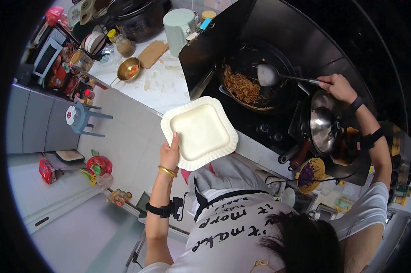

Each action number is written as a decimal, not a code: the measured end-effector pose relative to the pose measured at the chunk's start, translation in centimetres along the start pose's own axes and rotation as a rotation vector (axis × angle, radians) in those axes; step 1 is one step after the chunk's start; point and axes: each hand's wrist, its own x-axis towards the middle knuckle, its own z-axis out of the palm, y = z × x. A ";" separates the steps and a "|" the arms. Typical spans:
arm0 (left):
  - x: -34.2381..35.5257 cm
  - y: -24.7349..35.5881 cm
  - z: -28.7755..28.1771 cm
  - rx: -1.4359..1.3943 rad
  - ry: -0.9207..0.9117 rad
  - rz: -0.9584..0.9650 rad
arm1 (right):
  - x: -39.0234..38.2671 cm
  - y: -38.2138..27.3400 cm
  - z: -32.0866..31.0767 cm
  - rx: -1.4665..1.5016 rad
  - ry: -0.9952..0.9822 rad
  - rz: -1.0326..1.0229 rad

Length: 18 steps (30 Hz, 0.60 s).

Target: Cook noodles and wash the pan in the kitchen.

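At two o'clock, the right hand grips a spatula; the left hand clasps a plate; at twelve, a guard separates kettle from wok.

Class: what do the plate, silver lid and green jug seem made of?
Plate: perhaps glazed ceramic, given its smooth, soft sheen; plastic is possible. Silver lid: polished metal, probably steel, shown by mirror-like reflections. Green jug: likely plastic, with even, matte colour.

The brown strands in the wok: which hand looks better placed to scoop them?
Probably the right hand: it grips the spatula, whose blade appears beside the brown strands in the wok. The left hand holds the cream plate away from the strands.
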 end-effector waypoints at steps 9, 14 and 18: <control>-1.2 -1.0 0.7 -0.087 0.044 -0.003 | 5.4 2.8 6.0 0.545 -0.496 0.276; -1.8 -0.7 1.2 -0.071 0.095 -0.015 | 7.2 2.3 10.7 0.733 -0.396 0.227; -2.0 -0.4 1.8 -0.034 0.079 0.031 | 6.3 1.9 12.5 0.839 -0.303 0.235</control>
